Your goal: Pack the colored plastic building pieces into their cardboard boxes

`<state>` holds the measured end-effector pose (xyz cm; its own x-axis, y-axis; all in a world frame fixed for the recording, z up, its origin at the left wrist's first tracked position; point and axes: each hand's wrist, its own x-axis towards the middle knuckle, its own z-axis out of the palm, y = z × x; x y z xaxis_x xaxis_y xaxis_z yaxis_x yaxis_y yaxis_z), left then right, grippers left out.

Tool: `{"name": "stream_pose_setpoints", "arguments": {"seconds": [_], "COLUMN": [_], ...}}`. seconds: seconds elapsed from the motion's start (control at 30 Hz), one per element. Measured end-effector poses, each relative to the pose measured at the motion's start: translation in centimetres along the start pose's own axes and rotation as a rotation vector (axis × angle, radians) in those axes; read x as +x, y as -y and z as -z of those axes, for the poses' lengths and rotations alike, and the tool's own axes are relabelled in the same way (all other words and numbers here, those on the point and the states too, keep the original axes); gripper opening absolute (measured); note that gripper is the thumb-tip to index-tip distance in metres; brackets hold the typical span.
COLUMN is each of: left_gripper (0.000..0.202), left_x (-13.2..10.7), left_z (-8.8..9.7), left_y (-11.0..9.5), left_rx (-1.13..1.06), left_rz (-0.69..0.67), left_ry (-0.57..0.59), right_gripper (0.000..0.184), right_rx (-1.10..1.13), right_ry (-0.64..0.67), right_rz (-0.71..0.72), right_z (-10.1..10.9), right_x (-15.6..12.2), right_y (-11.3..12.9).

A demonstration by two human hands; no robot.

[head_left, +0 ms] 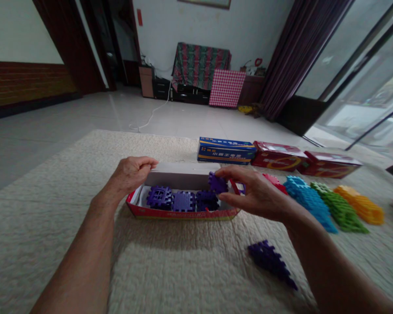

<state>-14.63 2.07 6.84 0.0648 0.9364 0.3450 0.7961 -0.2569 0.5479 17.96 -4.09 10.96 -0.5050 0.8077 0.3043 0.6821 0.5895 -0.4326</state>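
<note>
An open red cardboard box (183,214) with a white inside lies in front of me. Purple notched plastic building tiles (183,201) stand in a row inside it. My left hand (132,174) is closed on the box's raised white flap at the far left corner. Between the thumb and fingers of my right hand (249,189) is a purple building tile (218,183), held over the right end of the box. On the quilt near my right forearm lies a leaning row of more purple tiles (271,264).
Rows of blue tiles (309,203), green tiles (340,207) and yellow tiles (360,204) lie to the right, with red tiles (275,182) partly behind my right hand. Behind them stand a blue box (225,152) and two red boxes (278,157). A cream quilt (170,261) lies underneath.
</note>
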Motion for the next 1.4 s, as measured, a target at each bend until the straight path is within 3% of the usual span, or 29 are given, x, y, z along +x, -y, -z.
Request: {"name": "stream_pose_setpoints", "arguments": {"seconds": [0.2,0.6,0.7,0.8,0.93,1.03,1.23,1.4], "left_gripper": [0.032,0.035,0.035,0.034,0.035,0.034,0.034,0.034], "left_x": [0.0,0.0,-0.1,-0.1,0.0,0.1,0.1,0.1], "left_z": [0.0,0.0,0.1,0.2,0.1,0.0,-0.1,0.0], "left_y": [-0.1,0.1,-0.1,-0.3,-0.1,0.2,0.6,0.4], "left_rx": [-0.011,0.002,0.005,0.01,-0.006,-0.023,-0.019,-0.01], "left_rz": [0.011,0.016,0.016,0.02,0.02,0.015,0.021,0.018], "left_ry": [0.012,0.023,0.017,0.014,0.016,0.009,0.018,0.024], "right_gripper": [0.039,0.029,0.023,0.025,0.037,0.041,0.05,0.037], "right_rx": [-0.047,-0.074,-0.108,-0.197,-0.325,-0.362,-0.34,-0.368], "right_ry": [0.111,0.055,-0.04,-0.117,0.03,0.184,0.282,0.274], "right_rz": [-0.003,0.033,0.012,-0.099,-0.285,-0.318,-0.301,-0.29], "right_z": [-1.1,-0.4,0.5,1.6,1.7,0.5,-1.5,-1.5], "right_x": [0.1,0.0,-0.1,-0.3,-0.7,-0.9,-0.9,-0.7], "right_y": [0.8,0.7,-0.6,-3.4,-7.4,-9.3,-10.5,-10.3]}}
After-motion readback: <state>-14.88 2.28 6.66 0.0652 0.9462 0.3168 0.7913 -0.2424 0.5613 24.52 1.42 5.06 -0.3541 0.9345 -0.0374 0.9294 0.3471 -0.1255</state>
